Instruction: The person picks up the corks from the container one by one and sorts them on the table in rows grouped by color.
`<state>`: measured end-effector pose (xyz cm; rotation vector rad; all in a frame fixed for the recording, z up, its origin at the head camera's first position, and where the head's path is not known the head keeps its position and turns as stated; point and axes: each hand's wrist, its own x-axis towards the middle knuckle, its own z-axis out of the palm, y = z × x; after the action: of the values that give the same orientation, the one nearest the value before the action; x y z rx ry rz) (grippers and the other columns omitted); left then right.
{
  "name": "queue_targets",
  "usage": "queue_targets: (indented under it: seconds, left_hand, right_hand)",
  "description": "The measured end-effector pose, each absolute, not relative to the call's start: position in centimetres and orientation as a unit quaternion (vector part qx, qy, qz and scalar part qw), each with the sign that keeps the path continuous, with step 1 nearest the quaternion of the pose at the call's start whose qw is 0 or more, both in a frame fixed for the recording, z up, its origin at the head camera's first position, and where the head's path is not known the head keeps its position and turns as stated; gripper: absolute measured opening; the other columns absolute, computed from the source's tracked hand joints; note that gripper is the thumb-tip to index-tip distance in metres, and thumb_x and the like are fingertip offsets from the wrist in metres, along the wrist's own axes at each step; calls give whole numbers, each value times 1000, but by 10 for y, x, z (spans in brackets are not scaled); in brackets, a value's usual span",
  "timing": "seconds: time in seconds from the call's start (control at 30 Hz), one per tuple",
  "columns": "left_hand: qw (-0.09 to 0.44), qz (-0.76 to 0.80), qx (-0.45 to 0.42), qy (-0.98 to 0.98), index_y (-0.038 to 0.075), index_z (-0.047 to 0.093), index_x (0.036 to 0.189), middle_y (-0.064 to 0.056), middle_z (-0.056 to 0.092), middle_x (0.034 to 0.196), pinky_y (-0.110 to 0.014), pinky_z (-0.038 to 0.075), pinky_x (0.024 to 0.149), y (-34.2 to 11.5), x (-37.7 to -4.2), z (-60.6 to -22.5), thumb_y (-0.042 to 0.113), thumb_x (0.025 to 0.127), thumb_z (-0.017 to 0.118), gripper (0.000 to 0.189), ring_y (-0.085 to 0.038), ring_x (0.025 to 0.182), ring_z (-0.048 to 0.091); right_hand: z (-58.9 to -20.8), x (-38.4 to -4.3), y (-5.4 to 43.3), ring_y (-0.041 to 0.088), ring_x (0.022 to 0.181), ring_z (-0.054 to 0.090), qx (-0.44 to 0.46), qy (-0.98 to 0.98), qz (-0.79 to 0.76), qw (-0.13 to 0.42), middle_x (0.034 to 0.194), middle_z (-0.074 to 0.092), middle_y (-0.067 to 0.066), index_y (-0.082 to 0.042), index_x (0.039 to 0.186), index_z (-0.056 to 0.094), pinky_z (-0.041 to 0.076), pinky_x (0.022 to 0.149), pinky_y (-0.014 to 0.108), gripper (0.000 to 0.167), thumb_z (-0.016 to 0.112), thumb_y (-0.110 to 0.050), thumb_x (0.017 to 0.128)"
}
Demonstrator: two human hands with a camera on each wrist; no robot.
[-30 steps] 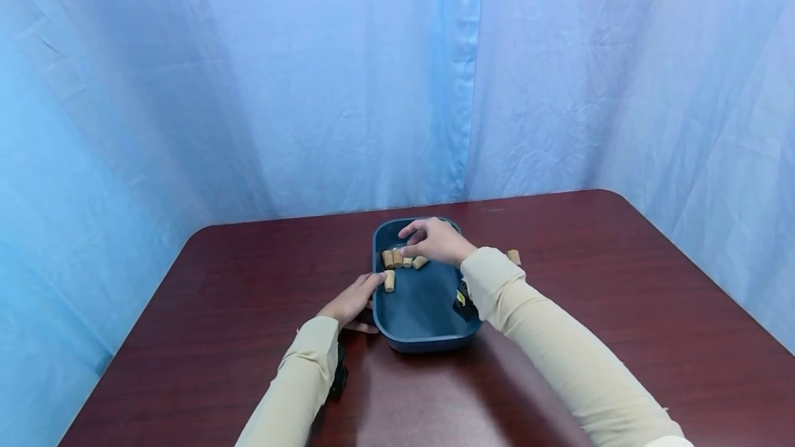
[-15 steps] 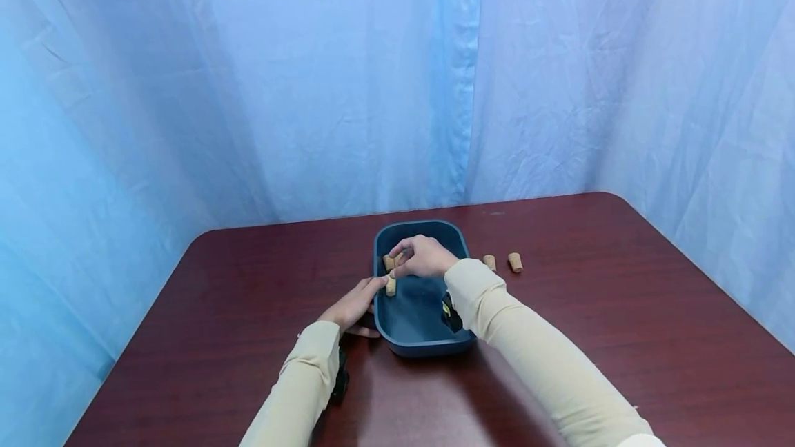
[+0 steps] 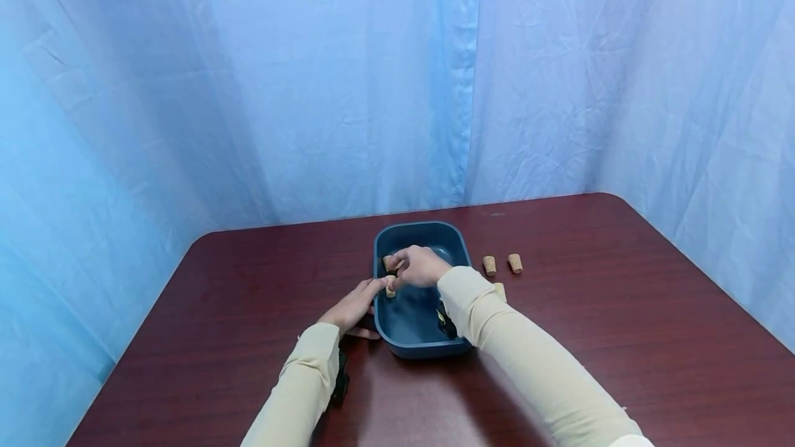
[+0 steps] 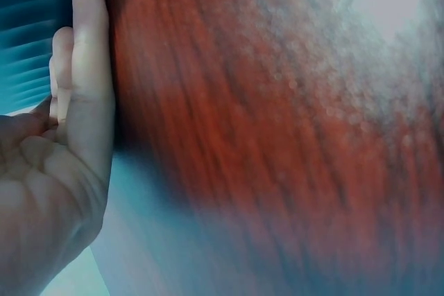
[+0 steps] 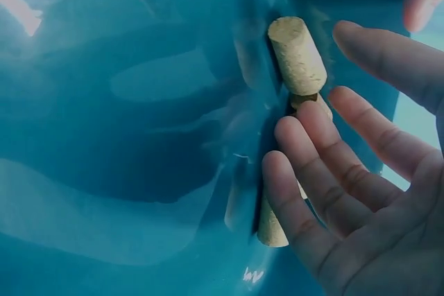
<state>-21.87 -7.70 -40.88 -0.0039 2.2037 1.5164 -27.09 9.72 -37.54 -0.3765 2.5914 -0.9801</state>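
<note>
A dark blue tray [image 3: 428, 350] stands on the table, with several corks lying by its inner left wall. My left hand [image 3: 354, 303] rests against that wall from outside, fingertips over the rim by the nearest cork [image 3: 390, 291]. Its straight fingers show from the side in the left wrist view. My right hand [image 3: 424, 267] reaches into the tray over the corks. In the right wrist view its relaxed fingers lie beside an upper cork [image 5: 300, 59] and partly cover a lower cork [image 5: 271, 228]. No cork is visibly pinched; contact behind the fingers is hidden.
Outside the tray on the right, a cork [image 3: 489, 265], another cork [image 3: 515, 263] and a third cork [image 3: 499, 291] beside my right sleeve [image 3: 528, 343] lie on the reddish-brown table [image 3: 261, 274]. Blue curtains [image 3: 348, 88] hang behind the table.
My right hand has moved nearer and slightly left inside the tray, toward my left fingertips. Corks on the right have come out from behind the sleeve. My left hand has stayed at the wall.
</note>
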Motion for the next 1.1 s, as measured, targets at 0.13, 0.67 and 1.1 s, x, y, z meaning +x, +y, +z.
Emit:
queue_targets:
  seconds: [0.13,0.67,1.1]
  left_hand:
    - [233,554,2,799,7,27,159,-20,56,125,-45,63,73,-77,-219,-409,57,105,40,76,-28,105,63]
    - [235,554,0,799,7,27,160,-21,56,126,-44,63,73,-77,-222,-410,56,105,41,74,-29,109,62]
    - [229,559,1,797,6,28,159,-21,57,124,-44,63,72,-79,-217,-410,58,104,42,76,-28,107,63]
  right_hand:
    - [-379,-269,97,24,104,62,-134,916,-339,169,117,67,11,-6,128,68,54,94,42,41,80,-18,90]
    - [-389,-270,87,18,80,57,-163,949,-243,114,89,64,1,-11,114,73,53,75,33,36,87,-18,82]
    - [-390,-261,82,24,96,59,-152,964,-202,86,104,66,6,-12,121,74,52,92,42,41,87,-20,83]
